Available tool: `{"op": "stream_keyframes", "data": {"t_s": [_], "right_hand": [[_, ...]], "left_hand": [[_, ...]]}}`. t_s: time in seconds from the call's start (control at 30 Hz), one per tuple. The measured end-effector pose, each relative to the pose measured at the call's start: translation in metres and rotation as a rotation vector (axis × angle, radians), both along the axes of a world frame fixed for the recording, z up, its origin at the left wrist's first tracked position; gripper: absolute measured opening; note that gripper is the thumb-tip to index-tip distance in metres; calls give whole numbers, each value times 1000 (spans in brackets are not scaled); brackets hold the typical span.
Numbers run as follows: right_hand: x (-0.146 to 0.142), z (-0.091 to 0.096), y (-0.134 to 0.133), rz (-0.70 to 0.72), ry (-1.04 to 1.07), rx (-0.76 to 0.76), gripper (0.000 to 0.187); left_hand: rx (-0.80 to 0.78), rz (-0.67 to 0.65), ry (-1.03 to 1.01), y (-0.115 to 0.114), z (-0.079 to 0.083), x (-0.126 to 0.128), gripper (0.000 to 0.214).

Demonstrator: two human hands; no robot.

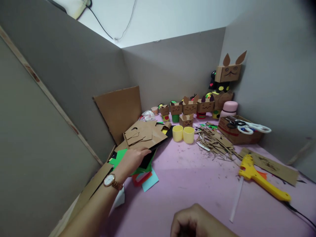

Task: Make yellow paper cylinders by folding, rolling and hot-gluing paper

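Observation:
My left hand (134,159), wearing a wristwatch (109,180), reaches into a pile of craft sheets on the left. Its fingers are closed at the edge of a black sheet (146,161), with thin cardboard pieces (144,133) lying over it. A green sheet (120,156) shows beside the wrist; red and light blue sheets (151,181) poke out below. At the bottom of the view, my right hand (192,220) is curled into a loose fist above the pink table, with nothing visible in it.
Two yellow cups (188,135) stand mid-table beside cardboard scraps (216,143). A yellow glue gun (261,184) lies on the right, its cord trailing off. Scissors (249,126) rest on a cardboard box (232,133). Cardboard animal figures (190,108) line the back.

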State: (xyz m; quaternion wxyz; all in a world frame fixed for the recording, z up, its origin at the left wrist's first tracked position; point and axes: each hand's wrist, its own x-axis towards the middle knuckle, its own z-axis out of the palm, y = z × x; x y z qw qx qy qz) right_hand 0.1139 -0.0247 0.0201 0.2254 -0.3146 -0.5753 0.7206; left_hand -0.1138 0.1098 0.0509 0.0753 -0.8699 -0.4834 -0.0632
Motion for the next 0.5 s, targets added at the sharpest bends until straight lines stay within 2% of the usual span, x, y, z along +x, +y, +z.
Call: {"op": "stream_keyframes", "data": {"t_s": [0.1, 0.2, 0.33, 0.5], "right_hand": [[-4, -3, 4, -61, 9, -24, 32], [-6, -7, 7, -77, 22, -32, 26], [-11, -12, 10, -73, -5, -33, 21], [-15, -8, 8, -61, -23, -46, 18]], "left_hand": [[-20, -35, -5, -2, -1, -7, 38], [-56, -73, -17, -10, -9, -10, 35], [-90, -81, -59, -20, -22, -12, 55], [-143, -82, -99, -24, -26, -11, 53]]}}
